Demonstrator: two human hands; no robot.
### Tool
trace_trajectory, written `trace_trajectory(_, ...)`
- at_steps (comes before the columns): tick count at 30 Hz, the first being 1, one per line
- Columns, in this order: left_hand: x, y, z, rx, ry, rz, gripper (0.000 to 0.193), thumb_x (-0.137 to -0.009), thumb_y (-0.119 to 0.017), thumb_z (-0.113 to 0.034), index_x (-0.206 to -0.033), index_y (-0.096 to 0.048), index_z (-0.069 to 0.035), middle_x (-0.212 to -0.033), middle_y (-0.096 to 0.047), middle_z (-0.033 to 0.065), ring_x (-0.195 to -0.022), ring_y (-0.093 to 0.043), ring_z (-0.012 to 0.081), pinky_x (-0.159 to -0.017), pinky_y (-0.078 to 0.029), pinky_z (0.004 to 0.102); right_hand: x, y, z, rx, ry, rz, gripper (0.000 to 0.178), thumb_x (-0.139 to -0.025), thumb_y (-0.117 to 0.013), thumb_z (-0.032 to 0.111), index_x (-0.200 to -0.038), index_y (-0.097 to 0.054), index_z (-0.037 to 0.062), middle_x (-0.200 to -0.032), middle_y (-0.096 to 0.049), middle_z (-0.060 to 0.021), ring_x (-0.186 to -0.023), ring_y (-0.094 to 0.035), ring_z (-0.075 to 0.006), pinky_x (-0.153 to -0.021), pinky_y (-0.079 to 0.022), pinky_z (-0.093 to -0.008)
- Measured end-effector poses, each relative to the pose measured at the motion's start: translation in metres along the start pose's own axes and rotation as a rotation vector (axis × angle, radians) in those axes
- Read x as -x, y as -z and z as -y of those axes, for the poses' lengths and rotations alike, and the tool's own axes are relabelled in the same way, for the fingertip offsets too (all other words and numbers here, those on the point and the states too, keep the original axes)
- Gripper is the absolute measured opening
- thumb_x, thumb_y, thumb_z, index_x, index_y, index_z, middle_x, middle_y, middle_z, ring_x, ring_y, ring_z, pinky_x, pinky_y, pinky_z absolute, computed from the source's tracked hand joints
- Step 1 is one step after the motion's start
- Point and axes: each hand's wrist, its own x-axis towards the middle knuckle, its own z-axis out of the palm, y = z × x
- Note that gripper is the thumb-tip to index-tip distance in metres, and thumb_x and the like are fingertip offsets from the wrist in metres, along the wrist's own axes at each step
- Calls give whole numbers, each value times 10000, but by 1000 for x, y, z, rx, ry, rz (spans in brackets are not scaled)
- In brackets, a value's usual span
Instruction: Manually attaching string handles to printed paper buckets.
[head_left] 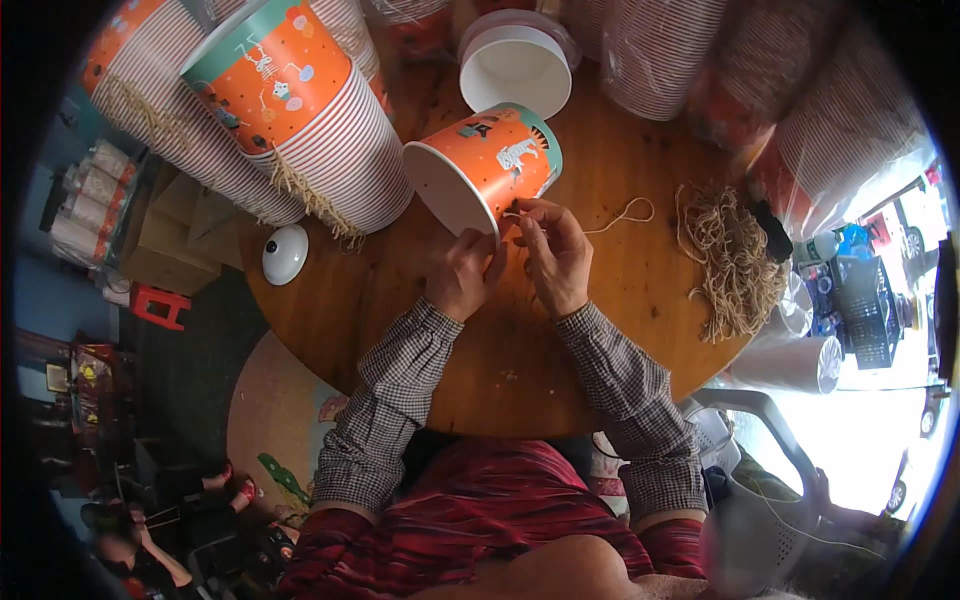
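An orange paper bucket with a green band and cartoon figures lies on its side on the wooden table, its white open end tilted toward the lower left. My left hand is closed on the bucket's near rim, fingers bent. Just beside it, the thumb and forefinger of my right hand pinch a thin beige cord against the bucket's side. The cord's loose end curls over the table to the right. Where it meets the bucket, my fingers partly hide it.
A heap of beige cords lies at the table's right. Nested bucket stacks with cords hanging from them stand at the left. Behind are a white tub and plastic-wrapped stacks. A white lid sits near the left edge.
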Motion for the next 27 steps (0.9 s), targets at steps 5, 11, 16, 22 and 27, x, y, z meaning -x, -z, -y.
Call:
trace_trajectory(5,-1,-2,-4,-22,-11,45,184,-847,-608,-155,-980,-639,-32,-953,-617,134,-775,-649,310,-613,-546,381,-2,3,0,-14,29,-60,174,-904,-589,71,-1039,-568,-36,-969,-630,-48,-817,-617,-90,-726,-524,-236)
trace_trajectory(11,-2,-4,-5,-32,-38,39,223,-850,-618,-184,-1039,-647,-69,-956,-621,124,-774,-648,299,-620,-544,375,-2,5,-3,32,36,-69,141,-888,-603,66,-991,-571,-24,-1012,-631,-74,-807,-637,-118,-703,-526,-246)
trace_trajectory(16,-2,-2,-7,-42,-47,29,260,-849,-627,-198,-1075,-647,-72,-942,-625,112,-761,-649,287,-611,-542,369,-3,5,1,120,83,-53,108,-871,-608,45,-951,-571,-18,-1045,-619,-99,-814,-653,-152,-707,-533,-269)
trace_trajectory(22,-1,-7,-5,-61,-43,31,244,-846,-638,-207,-1038,-649,-56,-873,-622,101,-712,-644,278,-580,-535,376,-1,5,9,197,35,-23,103,-897,-586,33,-996,-581,3,-1026,-599,-52,-857,-598,-92,-648,-531,-225)
trace_trajectory(27,-1,-9,-5,-82,-134,-19,176,-820,-660,-222,-902,-632,-69,-836,-607,102,-667,-635,271,-524,-510,379,0,3,15,405,209,-23,95,-856,-611,2,-949,-600,5,-1026,-603,-85,-863,-616,-132,-664,-539,-247)
